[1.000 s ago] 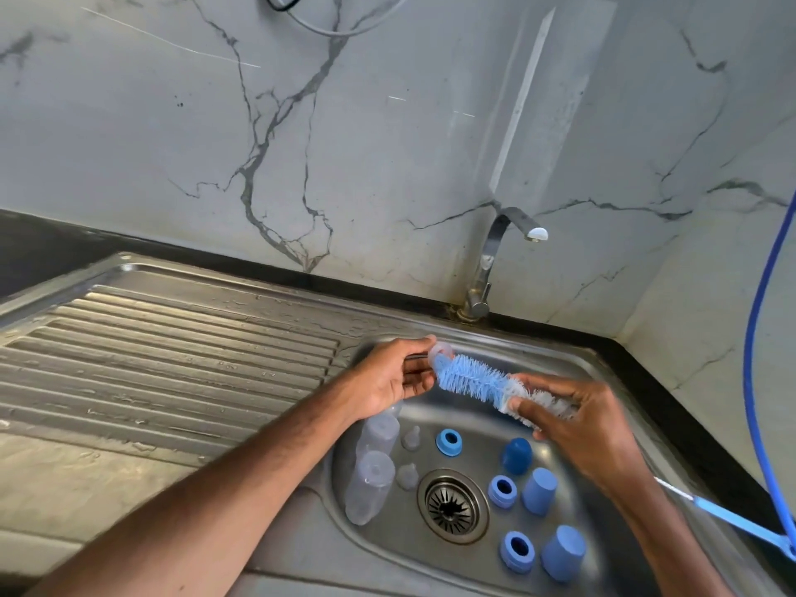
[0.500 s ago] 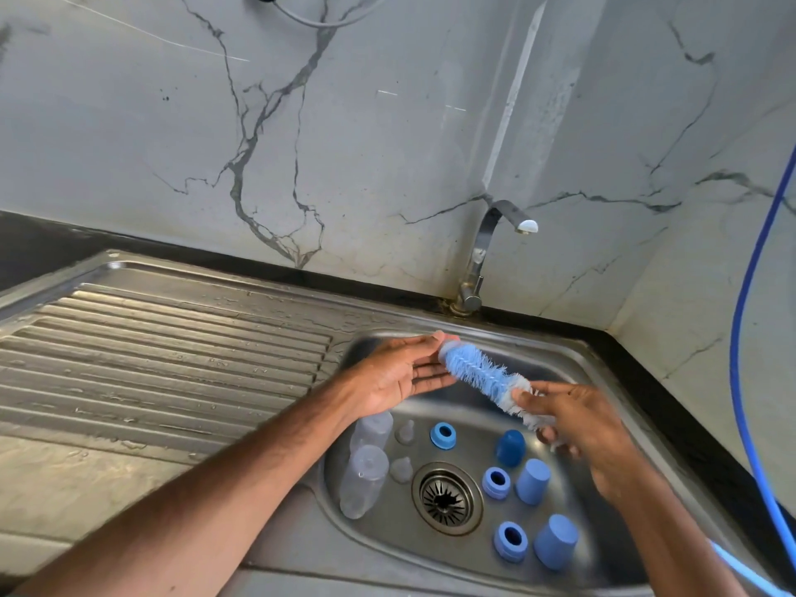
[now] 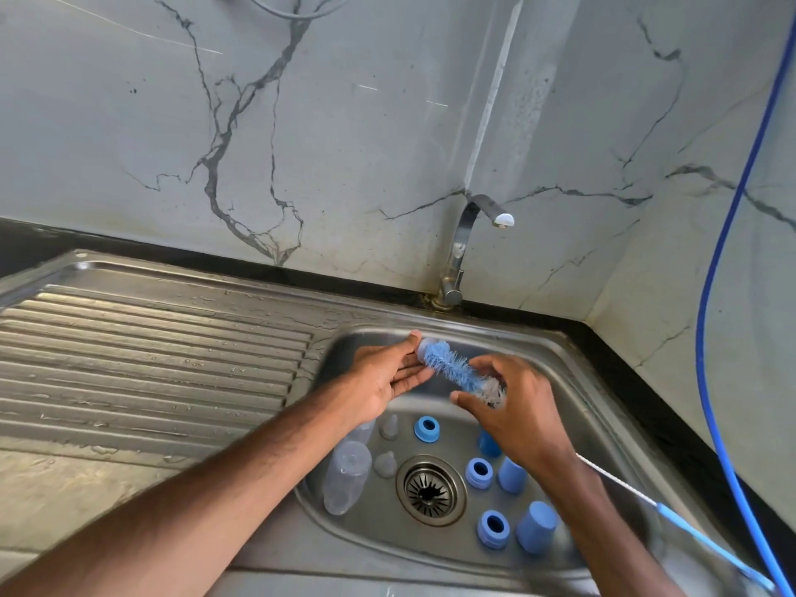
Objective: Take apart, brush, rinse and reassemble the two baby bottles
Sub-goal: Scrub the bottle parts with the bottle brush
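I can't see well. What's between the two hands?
The brush, in the head view: the right hand grips it, and its tip touches the left hand.

open room lies over the ribbed drainboard [image 3: 150, 359] at left. the sink [image 3: 573, 381] floor is crowded: two clear bottles [image 3: 346, 476] left of the drain [image 3: 430, 491], blue rings [image 3: 479, 473] and caps [image 3: 536, 527] right of it. the left hand [image 3: 383, 377] and right hand [image 3: 517, 415], with the brush [image 3: 452, 368] between, span the back half. the tap [image 3: 469, 234] overhangs behind.
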`<state>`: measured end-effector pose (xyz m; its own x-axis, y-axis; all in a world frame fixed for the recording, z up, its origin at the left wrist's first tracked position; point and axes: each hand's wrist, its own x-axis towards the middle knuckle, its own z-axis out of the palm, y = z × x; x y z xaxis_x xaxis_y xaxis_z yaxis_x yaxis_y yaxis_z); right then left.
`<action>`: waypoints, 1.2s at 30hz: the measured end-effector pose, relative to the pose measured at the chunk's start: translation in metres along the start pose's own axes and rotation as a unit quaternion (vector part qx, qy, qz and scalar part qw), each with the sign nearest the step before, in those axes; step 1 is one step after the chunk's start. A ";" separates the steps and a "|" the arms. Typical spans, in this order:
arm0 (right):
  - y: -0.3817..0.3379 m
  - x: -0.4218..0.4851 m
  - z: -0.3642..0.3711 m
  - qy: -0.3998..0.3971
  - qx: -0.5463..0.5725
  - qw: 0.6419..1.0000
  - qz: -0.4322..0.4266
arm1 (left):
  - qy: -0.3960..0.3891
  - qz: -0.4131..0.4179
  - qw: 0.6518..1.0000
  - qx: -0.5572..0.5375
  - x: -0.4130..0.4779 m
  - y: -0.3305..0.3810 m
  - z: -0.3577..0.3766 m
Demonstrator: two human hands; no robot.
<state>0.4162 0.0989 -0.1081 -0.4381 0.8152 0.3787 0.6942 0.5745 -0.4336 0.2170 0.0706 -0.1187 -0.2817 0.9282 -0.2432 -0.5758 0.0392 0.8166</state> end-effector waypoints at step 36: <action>-0.020 0.006 -0.012 0.028 -0.046 0.998 -0.027 | -0.015 0.093 0.991 0.096 0.001 0.005 0.003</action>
<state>0.4065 0.0908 -0.0873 -0.4452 0.7771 0.4448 0.7214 0.6056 -0.3359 0.2159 0.0730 -0.1139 -0.3452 0.9362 -0.0657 -0.3593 -0.0672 0.9308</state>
